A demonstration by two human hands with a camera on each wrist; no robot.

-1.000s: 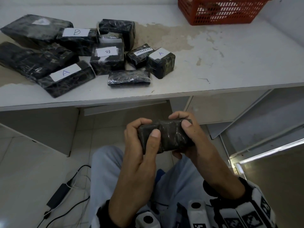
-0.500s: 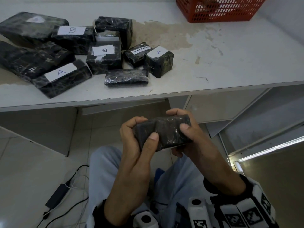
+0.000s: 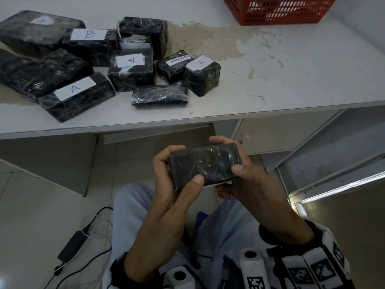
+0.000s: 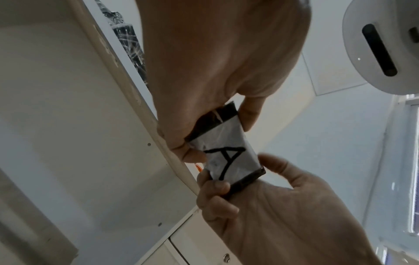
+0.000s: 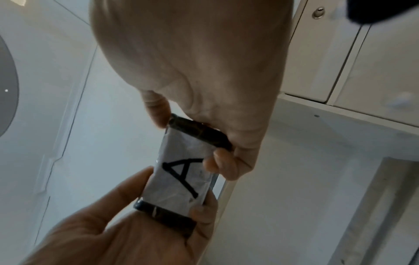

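I hold a small black plastic-wrapped packet [image 3: 205, 165] in front of my lap, below the table edge. My left hand [image 3: 184, 164] grips its left end, thumb on the near side and fingers curled over the far side. My right hand [image 3: 228, 154] grips the right end the same way. The head view shows only the dark top face. In the left wrist view the packet's underside [image 4: 229, 157] bears a white label marked "A", between the left hand [image 4: 217, 133] and the right hand [image 4: 242, 174]. The right wrist view shows the same label [image 5: 181, 179].
Several black wrapped packets [image 3: 133, 67] labelled A, B and EXCEPTION lie on the left half of the white table [image 3: 291, 76]. A red basket [image 3: 277, 9] stands at the far right. A power adapter and cables [image 3: 73, 247] lie on the floor at left. A cabinet [image 3: 270, 132] is under the table.
Both hands have turned the packet a little and lifted it slightly, so its right end tips up. The grip of each hand is the same.
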